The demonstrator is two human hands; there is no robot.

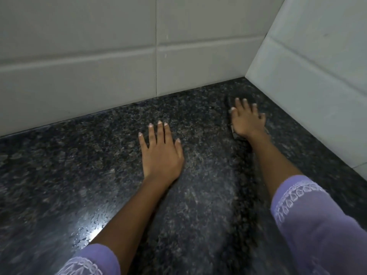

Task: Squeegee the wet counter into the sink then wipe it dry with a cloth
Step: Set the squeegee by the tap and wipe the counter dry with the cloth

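Two lilac sleeves with pale embroidered trim are entering at the bottom of the frame, one at the lower left point(93, 261) and one at the lower right point(317, 221), with bare forearms reaching up from them across a dark speckled granite counter point(59, 165). A bright patch of light is reflecting off the counter near the lower left sleeve, where the surface is looking wet and beaded. At the centre of the frame the left hand point(161, 153) is lying palm down and flat on the counter, its fingers extended and slightly spread, the thumb set apart, holding nothing. Further up and to the right, the right hand point(247, 121) is pressing palm down on a dark cloth point(236, 135), its fingers spread over it; the cloth is blending into the stone and is blurred, so only its edges are showing beside the hand. Beyond the hands, pale grey wall tiles point(99, 46) are meeting the counter along the back, and a second tiled wall point(317, 66) is forming a corner at the upper right.
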